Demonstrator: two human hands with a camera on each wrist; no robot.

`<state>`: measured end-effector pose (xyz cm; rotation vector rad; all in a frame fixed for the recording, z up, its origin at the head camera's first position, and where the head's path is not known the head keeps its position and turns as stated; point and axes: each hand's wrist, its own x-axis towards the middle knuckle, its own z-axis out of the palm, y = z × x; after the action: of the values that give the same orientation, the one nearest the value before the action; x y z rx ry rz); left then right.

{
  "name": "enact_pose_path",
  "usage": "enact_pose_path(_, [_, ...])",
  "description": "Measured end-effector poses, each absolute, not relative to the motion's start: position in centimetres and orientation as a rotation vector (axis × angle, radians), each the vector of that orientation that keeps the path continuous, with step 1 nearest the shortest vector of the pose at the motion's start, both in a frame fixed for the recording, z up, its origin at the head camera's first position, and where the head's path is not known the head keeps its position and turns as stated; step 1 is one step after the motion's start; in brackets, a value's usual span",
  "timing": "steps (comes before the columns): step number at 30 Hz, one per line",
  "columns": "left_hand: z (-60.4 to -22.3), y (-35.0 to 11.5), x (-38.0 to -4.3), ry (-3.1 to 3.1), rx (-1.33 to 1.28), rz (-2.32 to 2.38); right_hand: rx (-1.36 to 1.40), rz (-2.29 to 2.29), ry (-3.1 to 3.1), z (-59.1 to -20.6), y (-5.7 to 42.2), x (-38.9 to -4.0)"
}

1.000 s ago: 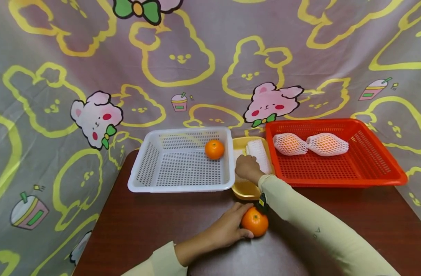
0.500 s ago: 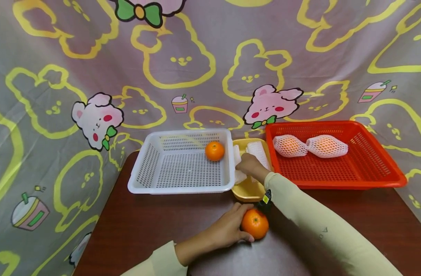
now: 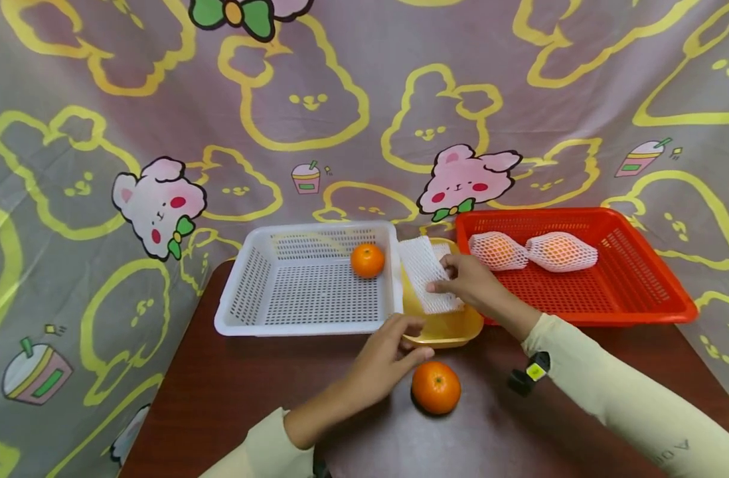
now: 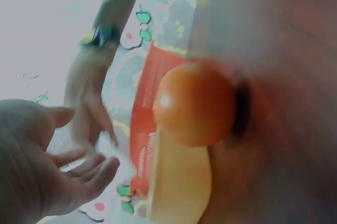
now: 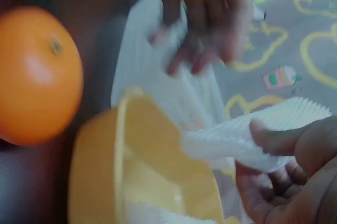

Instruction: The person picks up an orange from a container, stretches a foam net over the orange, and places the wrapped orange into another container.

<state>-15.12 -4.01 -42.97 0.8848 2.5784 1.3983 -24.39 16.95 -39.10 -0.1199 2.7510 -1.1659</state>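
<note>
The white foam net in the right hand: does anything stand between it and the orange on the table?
Yes: in the head view, the near rim of the yellow tray lies between the white foam net and the orange. The thumb of the left hand also reaches into this gap, from the left.

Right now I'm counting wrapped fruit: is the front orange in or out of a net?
Out: the front orange shows only bare skin.
</note>
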Motion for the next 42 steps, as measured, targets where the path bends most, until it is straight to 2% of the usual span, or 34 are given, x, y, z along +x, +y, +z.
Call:
enact_pose_path(7, [-42.3, -3.5, -16.1, 2.44, 0.675, 1.745, -0.328, -1.385, 2.681, -38.7, 17.6, -18.2])
enact_pose_path(14, [-41.9, -2.6, -15.7, 2.445, 0.873, 1.943, -0.415, -1.496, 2.552, -39.9, 17.6, -14.4])
enact_pose_path(20, [-39.6, -2.6, -14.4, 2.472, 1.145, 2.005, -0.568, -1.628, 2.177, -41.3, 18.9, -13.7])
enact_pose_path(29, [-41.6, -2.7, -15.5, 2.467, 1.644, 1.945, -0.544, -1.827, 1.603, -42.6, 20.5, -14.1])
enact_pose_path(35, [-42.1, -2.5, -15.4, 2.432, 1.895, 1.808, -0.337, -1.803, 1.77, -42.6, 20.3, -14.2])
enact_pose_path(42, [-41.9, -2.2, -14.9, 2.413, 2.095, 1.663, -0.35, -1.771, 1.834, -43.0, 20.1, -14.3])
